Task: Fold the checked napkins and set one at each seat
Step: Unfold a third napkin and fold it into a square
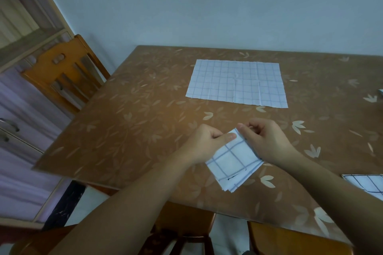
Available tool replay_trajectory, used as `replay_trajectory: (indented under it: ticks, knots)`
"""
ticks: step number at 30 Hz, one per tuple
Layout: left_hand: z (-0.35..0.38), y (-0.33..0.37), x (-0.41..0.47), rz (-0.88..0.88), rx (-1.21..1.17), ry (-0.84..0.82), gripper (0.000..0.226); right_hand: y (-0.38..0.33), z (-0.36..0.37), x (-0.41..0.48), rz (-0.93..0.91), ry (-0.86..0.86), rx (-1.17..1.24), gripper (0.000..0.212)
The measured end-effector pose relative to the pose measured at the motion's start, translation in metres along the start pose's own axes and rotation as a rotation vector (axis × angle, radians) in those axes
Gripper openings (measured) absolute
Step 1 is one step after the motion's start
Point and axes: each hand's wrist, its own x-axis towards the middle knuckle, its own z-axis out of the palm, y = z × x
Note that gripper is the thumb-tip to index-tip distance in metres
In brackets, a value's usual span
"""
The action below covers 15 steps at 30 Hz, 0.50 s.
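**Napkins, checked: 3 in view**
1. folded napkin (234, 161): small packet of several layers, white w/ blue checks, turned diamond-wise. It sits over the near part of the table (134, 120), approx. mid near edge. Can't tell if it rests on the top or is held just off it.
2. flat napkin (236, 84): spread open in 1 layer, creases showing. Lies on the far half of the table, beyond both hands and well apart from no. 1.
3. edge napkin (369, 184): darker checks, lies on the table at the R side, cut off by the frame. Fold state can't be told.

**Hands: 2, bare, both on no. 1**
- L hand (207, 141): fingers curled, thumb laid on the packet's far corner, pinching it.
- R hand (266, 141): fingers curled, pinching the same far corner and R edge from the other side. Its fingertips sit just beside the L thumb.

**Table: 1**
- Brown cover w/ pale leaf print, far edge against the wall (207, 6).

**Chairs: 3, orange wood**
- side chair (62, 72): at the table's L side, slatted back.
- near chair A (184, 227) and near chair B (290, 240): at the near edge, partly under the top.

**Cabinet: 1**
- cabinet (24, 109): L of the table, pale front, metal handle.
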Motion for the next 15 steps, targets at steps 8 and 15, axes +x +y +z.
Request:
replay_trajectory:
  ticks: [8, 15]
  knots:
    - [-0.018, 0.004, -0.013, -0.009, 0.033, -0.036, 0.044, 0.001, -0.010, -0.002, -0.042, 0.061, -0.038, 0.037]
    - [-0.020, 0.006, -0.034, -0.297, -0.609, -0.055, 0.030, -0.014, -0.003, -0.001, 0.000, 0.187, 0.062, 0.024]
